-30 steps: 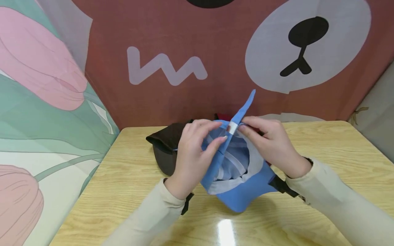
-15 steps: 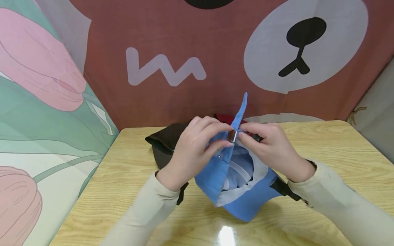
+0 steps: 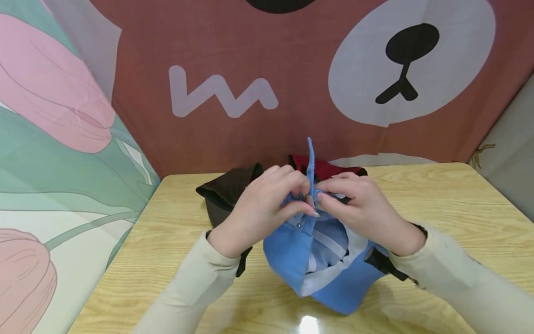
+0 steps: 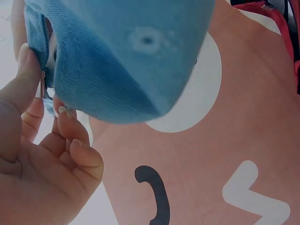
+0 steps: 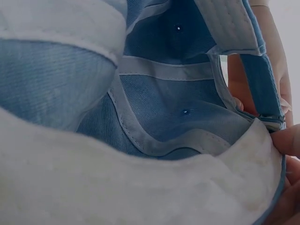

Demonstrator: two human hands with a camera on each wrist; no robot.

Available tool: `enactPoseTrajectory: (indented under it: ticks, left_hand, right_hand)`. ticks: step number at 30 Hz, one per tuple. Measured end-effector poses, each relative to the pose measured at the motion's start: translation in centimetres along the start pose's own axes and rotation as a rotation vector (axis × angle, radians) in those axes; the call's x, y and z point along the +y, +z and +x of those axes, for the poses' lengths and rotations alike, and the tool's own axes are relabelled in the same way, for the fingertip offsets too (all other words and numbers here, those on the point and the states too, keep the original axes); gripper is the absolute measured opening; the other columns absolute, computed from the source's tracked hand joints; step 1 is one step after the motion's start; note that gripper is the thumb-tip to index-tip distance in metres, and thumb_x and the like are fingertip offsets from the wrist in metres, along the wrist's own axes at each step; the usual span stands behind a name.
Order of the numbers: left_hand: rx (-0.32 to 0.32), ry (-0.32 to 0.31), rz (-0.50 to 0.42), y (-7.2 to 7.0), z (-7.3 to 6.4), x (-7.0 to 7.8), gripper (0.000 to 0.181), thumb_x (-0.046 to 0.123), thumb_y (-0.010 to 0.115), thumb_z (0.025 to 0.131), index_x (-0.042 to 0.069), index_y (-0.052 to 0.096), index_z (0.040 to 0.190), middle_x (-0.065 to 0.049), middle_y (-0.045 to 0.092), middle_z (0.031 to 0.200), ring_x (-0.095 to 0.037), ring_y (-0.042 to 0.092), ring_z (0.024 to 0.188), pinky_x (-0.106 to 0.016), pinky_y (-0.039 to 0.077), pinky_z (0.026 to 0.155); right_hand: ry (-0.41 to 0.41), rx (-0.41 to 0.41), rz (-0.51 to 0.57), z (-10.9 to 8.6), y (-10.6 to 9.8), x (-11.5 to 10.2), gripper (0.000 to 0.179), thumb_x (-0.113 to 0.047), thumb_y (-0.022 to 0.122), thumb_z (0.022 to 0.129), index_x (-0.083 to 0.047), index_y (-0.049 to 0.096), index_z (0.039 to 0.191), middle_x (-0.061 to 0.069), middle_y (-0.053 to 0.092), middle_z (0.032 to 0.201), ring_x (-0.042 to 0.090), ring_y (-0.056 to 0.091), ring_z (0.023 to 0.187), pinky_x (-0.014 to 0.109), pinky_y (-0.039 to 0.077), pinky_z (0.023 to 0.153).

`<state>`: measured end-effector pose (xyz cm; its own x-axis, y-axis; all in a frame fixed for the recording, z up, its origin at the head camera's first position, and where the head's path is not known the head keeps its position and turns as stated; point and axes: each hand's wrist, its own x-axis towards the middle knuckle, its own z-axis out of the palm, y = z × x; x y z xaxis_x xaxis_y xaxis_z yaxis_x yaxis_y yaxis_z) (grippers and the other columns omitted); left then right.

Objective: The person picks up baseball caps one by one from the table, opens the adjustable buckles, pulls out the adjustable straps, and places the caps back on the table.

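Observation:
A blue baseball cap [image 3: 288, 255] is held above the table with its lining towards me and its brim low and to the right. My left hand [image 3: 267, 204] pinches its back strap [image 3: 311, 162] near the buckle, thumb and index finger meeting there. Close beside it, my right hand [image 3: 363, 204] pinches the band on the strap's other side. The strap's loose end points straight up. In the right wrist view a metal buckle [image 5: 272, 123] shows on the strap, and a pale sweatband [image 5: 140, 183] fills the foreground. Fingers hide the buckle in the head view.
A dark brown cap [image 3: 225, 190] lies behind my left hand. Behind both hands is a red cap [image 3: 333, 168], partly hidden. The wooden table [image 3: 146, 260] meets a printed cloth backdrop [image 3: 217, 139] at its far edge.
The cap has come lower and slightly right. Its loose strap end has swung from leaning right to upright. My left fingers have moved in on the buckle, which was visible before.

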<state>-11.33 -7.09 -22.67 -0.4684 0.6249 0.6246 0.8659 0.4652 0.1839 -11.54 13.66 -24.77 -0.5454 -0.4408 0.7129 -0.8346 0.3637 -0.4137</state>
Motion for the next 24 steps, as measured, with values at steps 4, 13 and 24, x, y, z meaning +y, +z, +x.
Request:
enactPoseTrajectory:
  ticks: [4, 13, 24]
  left_hand:
    - [0.007, -0.008, -0.014, 0.04, -0.05, 0.03, 0.03, 0.023, 0.082, 0.074, 0.01, 0.059, 0.088, 0.002, 0.053, 0.081, -0.012, 0.047, 0.076, -0.023, 0.04, 0.068]
    - [0.1, 0.027, -0.047, 0.4, -0.31, 0.12, 0.026, 0.019, 0.084, 0.072, 0.011, 0.06, 0.078, 0.002, 0.05, 0.074, -0.01, 0.044, 0.068, -0.021, 0.038, 0.062]
    - [0.199, 0.02, -0.046, 0.35, -0.48, 0.37, 0.029, 0.015, 0.085, 0.07, 0.011, 0.057, 0.072, 0.002, 0.054, 0.071, -0.011, 0.048, 0.069, -0.022, 0.041, 0.065]
  right_hand:
    - [0.032, 0.003, 0.02, -0.14, 0.06, -0.17, 0.017, 0.007, 0.068, 0.081, -0.005, 0.076, 0.091, 0.0, 0.07, 0.082, 0.015, 0.055, 0.08, 0.027, 0.045, 0.065]
    - [0.063, 0.011, 0.062, -0.34, 0.11, -0.47, 0.022, 0.011, 0.066, 0.08, -0.002, 0.076, 0.094, 0.003, 0.072, 0.09, 0.012, 0.056, 0.082, 0.023, 0.046, 0.063]
    - [0.12, 0.065, 0.096, -0.47, -0.05, -0.58, 0.018, 0.011, 0.064, 0.083, -0.002, 0.075, 0.09, 0.0, 0.066, 0.08, 0.01, 0.049, 0.068, 0.021, 0.039, 0.054]
